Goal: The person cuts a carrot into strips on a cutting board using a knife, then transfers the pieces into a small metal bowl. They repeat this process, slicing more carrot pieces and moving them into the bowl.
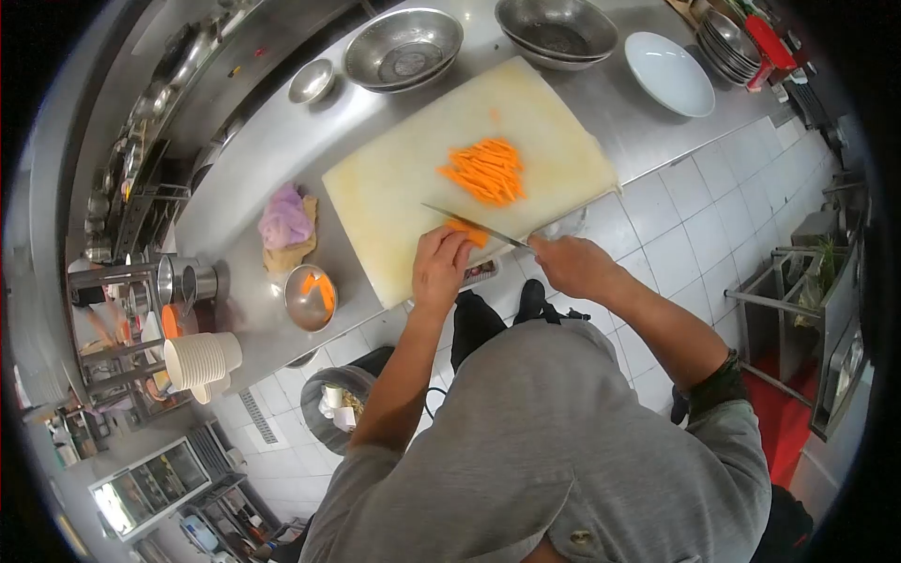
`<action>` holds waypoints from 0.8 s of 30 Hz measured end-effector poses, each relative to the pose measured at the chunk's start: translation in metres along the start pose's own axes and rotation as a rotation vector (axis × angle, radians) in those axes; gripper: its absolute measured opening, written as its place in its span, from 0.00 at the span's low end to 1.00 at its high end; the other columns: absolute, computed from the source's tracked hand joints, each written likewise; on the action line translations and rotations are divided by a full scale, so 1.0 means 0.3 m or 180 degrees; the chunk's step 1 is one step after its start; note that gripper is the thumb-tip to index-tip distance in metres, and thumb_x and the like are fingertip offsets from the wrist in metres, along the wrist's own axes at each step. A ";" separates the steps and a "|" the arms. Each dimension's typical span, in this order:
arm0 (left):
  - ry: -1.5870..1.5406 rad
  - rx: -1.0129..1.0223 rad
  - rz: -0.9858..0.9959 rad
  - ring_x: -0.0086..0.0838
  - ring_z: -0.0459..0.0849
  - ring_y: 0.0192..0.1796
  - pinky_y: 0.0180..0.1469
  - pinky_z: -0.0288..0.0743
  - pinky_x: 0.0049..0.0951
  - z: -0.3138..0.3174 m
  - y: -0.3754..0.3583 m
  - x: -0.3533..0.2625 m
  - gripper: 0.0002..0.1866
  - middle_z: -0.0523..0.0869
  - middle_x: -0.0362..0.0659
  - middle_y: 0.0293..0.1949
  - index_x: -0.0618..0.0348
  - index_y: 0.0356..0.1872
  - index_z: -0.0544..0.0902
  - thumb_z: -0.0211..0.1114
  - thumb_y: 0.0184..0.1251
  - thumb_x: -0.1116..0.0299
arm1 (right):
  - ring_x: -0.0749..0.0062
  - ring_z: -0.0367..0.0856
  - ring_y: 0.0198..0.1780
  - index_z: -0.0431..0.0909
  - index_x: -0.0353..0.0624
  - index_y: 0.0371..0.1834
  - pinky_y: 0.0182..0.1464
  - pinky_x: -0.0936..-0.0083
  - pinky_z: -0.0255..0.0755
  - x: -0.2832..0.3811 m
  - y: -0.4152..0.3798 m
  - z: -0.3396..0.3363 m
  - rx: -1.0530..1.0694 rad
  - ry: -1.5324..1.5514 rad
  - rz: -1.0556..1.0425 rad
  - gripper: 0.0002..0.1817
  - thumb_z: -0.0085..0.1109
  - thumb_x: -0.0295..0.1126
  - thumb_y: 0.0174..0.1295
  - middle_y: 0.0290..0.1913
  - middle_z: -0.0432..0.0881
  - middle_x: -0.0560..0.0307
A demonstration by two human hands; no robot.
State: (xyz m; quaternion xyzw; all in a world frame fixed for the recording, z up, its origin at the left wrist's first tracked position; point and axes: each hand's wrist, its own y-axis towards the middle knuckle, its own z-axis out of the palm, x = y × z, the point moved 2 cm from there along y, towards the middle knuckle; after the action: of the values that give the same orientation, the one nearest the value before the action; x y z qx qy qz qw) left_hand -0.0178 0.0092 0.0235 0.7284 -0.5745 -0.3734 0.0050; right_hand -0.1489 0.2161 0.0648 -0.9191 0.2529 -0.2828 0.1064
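My right hand (567, 266) is closed around the handle of a knife (479, 226), its blade reaching left across the cutting board (385, 211). Under the blade lies an orange carrot piece (466, 233). The bent fingers of my left hand (440, 263) press on that piece at the board's near edge. Just beyond the blade, a pile of cut carrot strips (488, 172) rests on the board. To the left of the board, a small steel bowl (297, 306) holds a few carrot pieces (319, 288).
Steel bowls (375, 52) and a white oval plate (668, 70) stand behind the board. A purple cloth (285, 218) lies left of it on the steel counter (216, 235). On the left are stacked white containers (192, 361). A bin (319, 422) stands on the tiled floor below.
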 end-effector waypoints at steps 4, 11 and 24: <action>0.0064 -0.0108 -0.0019 0.46 0.87 0.47 0.51 0.82 0.39 0.004 0.002 0.012 0.08 0.88 0.50 0.44 0.63 0.41 0.88 0.73 0.60 0.79 | 0.41 0.88 0.36 0.71 0.39 0.59 0.38 0.49 0.80 0.035 -0.057 -0.072 0.0061 -0.0182 0.0197 0.17 0.55 0.26 0.66 0.32 0.86 0.37; 0.0012 -0.0107 0.0042 0.46 0.86 0.44 0.48 0.82 0.40 0.005 0.016 0.033 0.06 0.87 0.50 0.42 0.65 0.41 0.87 0.70 0.63 0.81 | 0.45 0.89 0.35 0.68 0.43 0.62 0.36 0.52 0.81 0.054 -0.139 -0.112 0.0268 -0.0417 0.0286 0.22 0.55 0.25 0.64 0.34 0.87 0.44; -0.0051 -0.0032 -0.0083 0.47 0.88 0.45 0.49 0.82 0.38 0.002 0.011 0.041 0.05 0.88 0.52 0.43 0.65 0.41 0.86 0.70 0.65 0.80 | 0.45 0.89 0.38 0.70 0.40 0.58 0.39 0.52 0.82 0.093 -0.087 -0.140 0.0542 -0.0084 0.0323 0.18 0.56 0.25 0.64 0.32 0.86 0.42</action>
State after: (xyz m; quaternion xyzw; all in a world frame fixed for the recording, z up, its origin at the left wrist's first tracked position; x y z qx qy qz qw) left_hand -0.0201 -0.0020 0.0178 0.7328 -0.5630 -0.3822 -0.0008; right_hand -0.1425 0.2215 0.1210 -0.8964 0.2728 -0.2854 0.2016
